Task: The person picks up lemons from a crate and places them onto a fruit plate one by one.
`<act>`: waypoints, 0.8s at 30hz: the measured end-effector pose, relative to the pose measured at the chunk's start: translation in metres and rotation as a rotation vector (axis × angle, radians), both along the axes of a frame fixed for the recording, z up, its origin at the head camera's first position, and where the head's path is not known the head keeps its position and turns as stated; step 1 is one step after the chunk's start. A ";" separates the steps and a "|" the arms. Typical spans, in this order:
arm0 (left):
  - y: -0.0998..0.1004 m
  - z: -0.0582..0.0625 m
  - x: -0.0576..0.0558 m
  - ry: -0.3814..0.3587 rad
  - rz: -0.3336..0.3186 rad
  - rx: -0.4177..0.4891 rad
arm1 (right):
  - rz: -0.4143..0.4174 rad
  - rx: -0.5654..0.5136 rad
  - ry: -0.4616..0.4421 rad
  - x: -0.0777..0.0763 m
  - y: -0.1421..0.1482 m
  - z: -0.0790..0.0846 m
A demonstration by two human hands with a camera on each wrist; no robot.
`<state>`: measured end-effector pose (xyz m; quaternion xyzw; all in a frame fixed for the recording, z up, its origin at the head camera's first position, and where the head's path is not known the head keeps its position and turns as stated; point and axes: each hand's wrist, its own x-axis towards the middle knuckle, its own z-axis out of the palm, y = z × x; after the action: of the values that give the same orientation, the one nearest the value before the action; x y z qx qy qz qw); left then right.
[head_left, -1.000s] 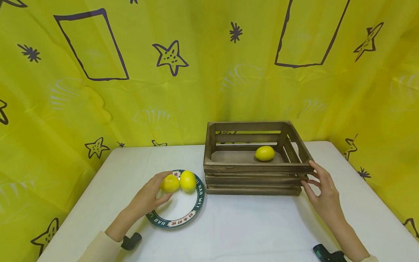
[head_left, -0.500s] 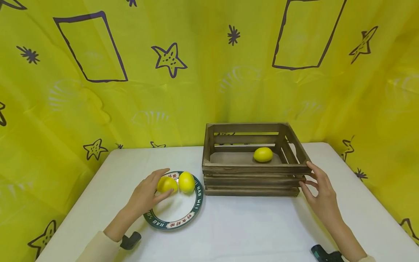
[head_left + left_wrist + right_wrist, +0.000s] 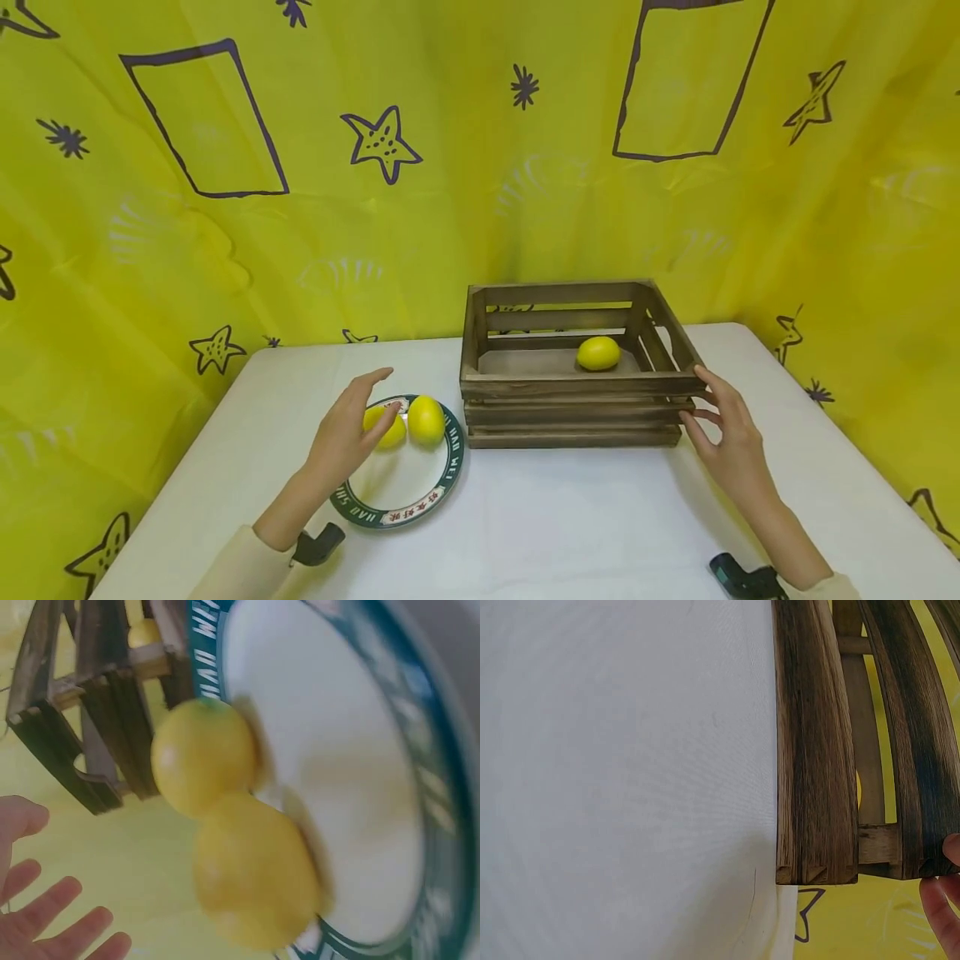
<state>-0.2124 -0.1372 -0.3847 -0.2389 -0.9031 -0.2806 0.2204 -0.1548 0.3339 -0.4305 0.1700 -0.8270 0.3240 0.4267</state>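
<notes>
A white plate with a green lettered rim holds two lemons. My left hand hovers over its left side, fingers spread and holding nothing. In the head view it partly covers the left lemon; the right lemon lies just beside that one. The left wrist view shows these fingers apart from both fruits. At the right, my right hand grips the front right corner of a brown slatted wooden crate, thumb on the front slat. Inside the crate lies another lemon.
Both plate and crate stand on a white-covered table, the plate left of the crate with a narrow gap between them. A yellow patterned curtain hangs close behind the crate and along both sides.
My left hand has risen off the left lemon and its fingers have spread. The lemons stay on the plate. My right hand keeps its grip on the crate. The head view has shifted slightly.
</notes>
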 end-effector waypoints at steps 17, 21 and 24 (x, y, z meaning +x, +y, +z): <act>0.045 0.062 -0.021 0.138 -0.195 0.025 | -0.019 0.001 -0.015 0.004 -0.004 0.006; 0.058 0.074 -0.029 0.147 -0.244 0.010 | -0.028 -0.001 -0.020 0.004 -0.004 0.007; 0.069 0.082 -0.033 0.142 -0.272 0.001 | -0.026 0.004 -0.020 0.004 -0.003 0.006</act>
<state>-0.2459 -0.0681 -0.3025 -0.3780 -0.8445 -0.2908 0.2437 -0.1506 0.3307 -0.4247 0.1567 -0.8341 0.3186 0.4223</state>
